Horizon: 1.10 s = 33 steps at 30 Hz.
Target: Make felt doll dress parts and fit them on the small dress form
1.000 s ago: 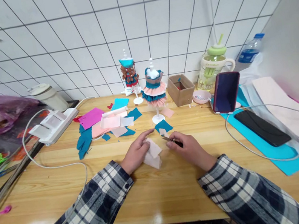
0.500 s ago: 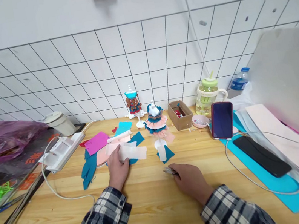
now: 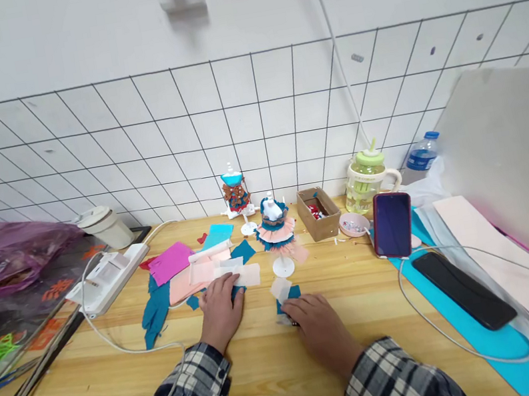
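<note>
My left hand [image 3: 221,310] lies with fingers spread on the table, its fingertips at the white strips [image 3: 247,275] and a piece of teal paper. My right hand [image 3: 320,330] is curled over a small dark metal tool, mostly hidden under the fingers, beside a teal square [image 3: 288,297] and a whitish scrap [image 3: 280,288]. Just beyond stands a small white dress form [image 3: 275,223] in teal and pink ruffles. A second form [image 3: 235,193] with a turquoise top and brown-red skirt is behind it.
Pink, magenta [image 3: 171,262] and teal papers lie left of centre. A power strip [image 3: 111,281] and looping cable are further left. Rightward are a cardboard box [image 3: 319,216], bead dish [image 3: 354,224], bottle [image 3: 366,181], upright phone [image 3: 392,224] and black device [image 3: 464,289].
My right hand has moved left and slightly forward to the teal square, which has shifted nearer me with the whitish scrap. My left hand has slid slightly right over the strips.
</note>
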Available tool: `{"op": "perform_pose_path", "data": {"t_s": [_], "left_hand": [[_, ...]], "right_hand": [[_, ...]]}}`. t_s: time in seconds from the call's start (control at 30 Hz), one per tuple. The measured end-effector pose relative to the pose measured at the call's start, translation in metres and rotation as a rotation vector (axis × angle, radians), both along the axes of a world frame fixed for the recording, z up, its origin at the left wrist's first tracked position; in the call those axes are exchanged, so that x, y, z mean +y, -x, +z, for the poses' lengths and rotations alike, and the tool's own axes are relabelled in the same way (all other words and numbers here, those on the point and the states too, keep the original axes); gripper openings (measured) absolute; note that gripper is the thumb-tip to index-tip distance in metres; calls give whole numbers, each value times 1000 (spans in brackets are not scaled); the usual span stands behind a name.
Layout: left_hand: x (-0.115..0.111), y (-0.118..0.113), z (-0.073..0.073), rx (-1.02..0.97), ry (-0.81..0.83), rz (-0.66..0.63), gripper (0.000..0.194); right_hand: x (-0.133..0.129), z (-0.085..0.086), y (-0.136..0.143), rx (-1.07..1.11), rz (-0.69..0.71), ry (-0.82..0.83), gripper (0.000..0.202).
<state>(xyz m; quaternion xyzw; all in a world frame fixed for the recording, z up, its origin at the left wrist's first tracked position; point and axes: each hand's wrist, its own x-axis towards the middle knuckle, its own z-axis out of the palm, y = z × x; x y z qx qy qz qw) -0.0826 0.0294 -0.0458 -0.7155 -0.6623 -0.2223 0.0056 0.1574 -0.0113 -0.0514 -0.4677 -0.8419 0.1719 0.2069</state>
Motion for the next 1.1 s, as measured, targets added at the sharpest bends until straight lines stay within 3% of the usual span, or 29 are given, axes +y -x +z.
{"op": "perform_pose_path", "data": {"t_s": [0.07,0.13,0.27,0.37,0.63,0.8,0.93,1.0,1.1], "left_hand": [[-7,-3,4,-5,-44,-76,32],[-16,-11,8,1,-21,-277,33],[-31,-33,13,56,148,-673,39],[-34,-43,16,65,214,-848,34],[-34,-40,8,86,148,-859,32],[-33,-40,5,61,152,-840,28],[-31,-38,3,47,125,-835,27],[-31,-37,3,43,109,-837,28],[-34,-35,3,40,56,-831,32]], "right_hand": [[-6,3,0,108,47,-7,41],[-7,3,-4,227,23,-17,38],[0,-2,-12,350,-166,0,34],[4,-5,-13,307,-288,-24,36],[4,-5,-7,83,-199,-127,20],[43,-2,-19,144,-304,-194,23],[76,-8,-32,6,-381,-169,29],[78,-9,-37,-27,-383,-145,17],[62,-6,-38,17,-345,-177,20]]}}
